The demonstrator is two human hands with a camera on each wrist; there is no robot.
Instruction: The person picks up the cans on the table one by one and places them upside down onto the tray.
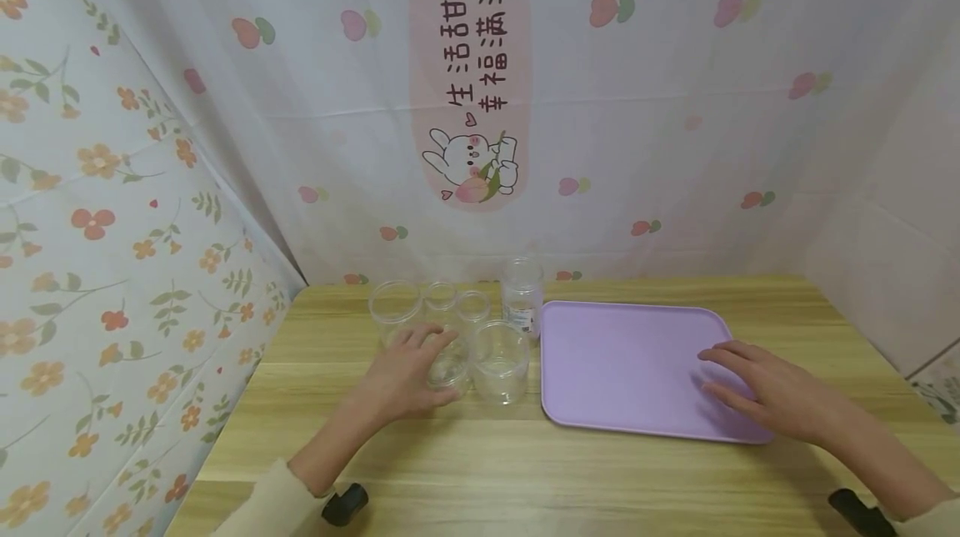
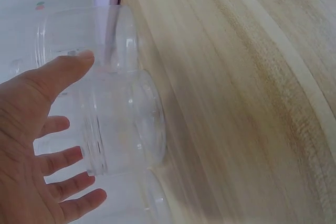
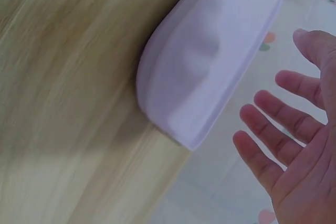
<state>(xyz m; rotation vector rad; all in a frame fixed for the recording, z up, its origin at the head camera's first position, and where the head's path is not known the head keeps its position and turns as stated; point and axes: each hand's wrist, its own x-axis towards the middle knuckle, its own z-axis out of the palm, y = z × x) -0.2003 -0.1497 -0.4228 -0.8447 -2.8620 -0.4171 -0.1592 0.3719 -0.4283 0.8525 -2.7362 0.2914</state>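
Observation:
My left hand (image 1: pixel 408 374) hovers at a clear plastic jar (image 1: pixel 450 368), thumb and fingers spread on either side of it. In the left wrist view the fingers (image 2: pixel 79 184) look apart from the clear wall, though contact is hard to tell. Right beside it stands another wide clear jar (image 1: pixel 501 366). Above the right part of a lilac tray (image 1: pixel 630 370) hangs my right hand (image 1: pixel 772 391), its fingers loosely extended and holding nothing. The right wrist view shows that palm over the tray's edge (image 3: pixel 231 87).
More clear jars stand behind: a wide one (image 1: pixel 395 308), two narrower ones, and a tall jar (image 1: pixel 522 295) with a label, close to the tray's left edge. Everything rests on a wooden table (image 1: pixel 465 470). Patterned cloth (image 1: pixel 337 145) hangs at the back and left.

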